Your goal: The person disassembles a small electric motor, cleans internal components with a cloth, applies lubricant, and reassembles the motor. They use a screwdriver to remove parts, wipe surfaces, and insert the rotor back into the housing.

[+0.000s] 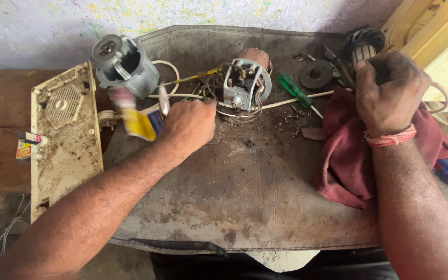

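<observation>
The person's right hand (390, 91) is closed in a tight fist around the shaft of a motor rotor (362, 45), so that its dark ribbed fan end and copper-striped core stand clear above the knuckles, a grip that keeps the windings exposed. The wrist rests on a crumpled maroon cloth (346, 155), soft and grimy, which cushions the part and catches dirt. The left hand (190, 124) has its fingers curled about a small tube (140, 120) with a yellow and blue label, blurred, held out to the hand's left with a pale nozzle rising beside the thumb; how firmly it is pinched cannot be told. Just beyond the left fingertips sits an open motor frame (245, 83), cast grey metal with tangled thin wires. Farther past the tube lies a grey cylindrical housing (123, 65) tipped on its side. A green-handled screwdriver (295, 89) lies between the two hands on the worn, dusty rubber mat (245, 197). Well left of the tube, a dirty cream plastic cover (66, 135) lies flat.
</observation>
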